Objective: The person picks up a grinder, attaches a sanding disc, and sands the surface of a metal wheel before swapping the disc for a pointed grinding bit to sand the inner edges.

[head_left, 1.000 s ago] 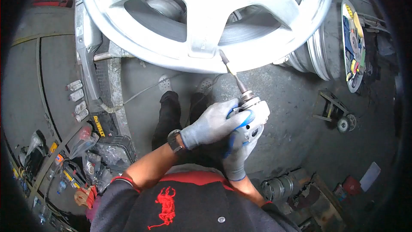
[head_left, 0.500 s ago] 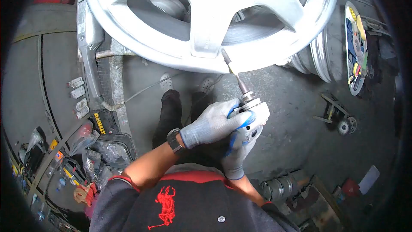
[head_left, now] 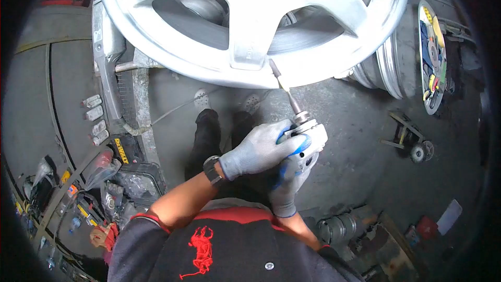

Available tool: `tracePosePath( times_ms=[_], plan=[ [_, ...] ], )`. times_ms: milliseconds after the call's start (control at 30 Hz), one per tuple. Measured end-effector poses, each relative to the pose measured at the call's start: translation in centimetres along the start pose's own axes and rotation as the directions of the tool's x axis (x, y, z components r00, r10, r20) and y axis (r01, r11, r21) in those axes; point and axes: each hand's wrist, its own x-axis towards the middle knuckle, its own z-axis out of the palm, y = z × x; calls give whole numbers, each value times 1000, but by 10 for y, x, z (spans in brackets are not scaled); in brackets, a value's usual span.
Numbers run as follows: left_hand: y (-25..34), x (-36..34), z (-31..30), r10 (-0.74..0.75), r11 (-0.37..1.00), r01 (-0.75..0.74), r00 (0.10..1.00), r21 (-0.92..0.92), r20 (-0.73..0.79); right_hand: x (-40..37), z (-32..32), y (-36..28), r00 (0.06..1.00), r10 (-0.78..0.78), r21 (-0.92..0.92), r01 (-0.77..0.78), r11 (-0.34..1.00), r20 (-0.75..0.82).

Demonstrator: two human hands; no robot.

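Note:
A silver alloy wheel (head_left: 248,21) fills the top of the head view, its spokes and lower rim facing me. Both hands wear grey gloves with blue patches. My left hand (head_left: 258,149) is closed around the head of a grinder (head_left: 318,137). Behind it, my right hand (head_left: 288,190) grips the grinder's body, partly hidden by the left. From the tool's head a long spindle reaches up to a dark, narrow bit (head_left: 275,68). The bit's tip overlaps the wheel's lower rim, just right of the central spoke's foot.
A metal support arm (head_left: 108,52) stands left of the wheel. At right are another rim (head_left: 389,70), a round tray of tools (head_left: 432,105) and a small wheeled stand (head_left: 409,138). Cases and bags (head_left: 135,183) lie lower left; metal cylinders (head_left: 338,228) lie lower right.
The wheel appears very slightly further left in the view. Both hands keep the same grip on the grinder, and the bit stays over the rim.

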Motion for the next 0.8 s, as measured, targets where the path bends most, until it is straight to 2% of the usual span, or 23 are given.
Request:
tracePosePath(
  times_ms=[33,100,133,200,233,300,367,433,533,600,667,700,733,800],
  plan=[
    [0,-1,1,40,998,-42,998,-48,-43,0,0,-1,1000,0,2,0,1000,-1],
    [1,-1,-1,4,998,-5,1000,-59,-8,-1,0,-2,1000,10,-26,-10,1000,-19],
    [1,2,-1,-28,1000,28,999,-2,31,0,-3,0,1000,9,-28,-10,1000,-21],
    [2,11,2,-57,997,53,996,52,75,4,-14,5,987,-139,-77,145,986,75],
    [6,17,3,-55,998,52,992,33,116,6,-15,5,987,-141,-81,147,986,73],
    [9,20,7,-53,999,51,986,12,157,12,-15,5,991,-126,21,127,992,-35],
    [10,19,10,37,987,-19,993,-157,111,12,-16,0,988,-157,15,157,988,-5],
    [5,14,5,13,992,1,994,-128,108,7,-14,-2,990,-138,-148,133,980,-19],
    [-5,3,-2,-37,994,46,995,-97,92,1,-2,-7,998,-58,-228,52,972,-20],
    [0,-6,-7,-94,981,109,991,-162,97,-2,2,-10,1000,-25,-200,24,979,-5],
    [2,-6,-5,-83,980,98,992,-174,93,-4,1,-12,1000,5,-81,-5,997,4],
    [2,-6,-4,-71,978,86,994,-188,88,-2,-2,-10,1000,4,-83,-4,997,3],
    [0,-3,-3,-70,978,86,993,-189,91,1,-9,-6,999,-45,-144,48,988,25],
    [-2,11,2,-63,997,69,991,-47,121,7,-18,0,994,-96,-206,104,973,48]
  ],
)
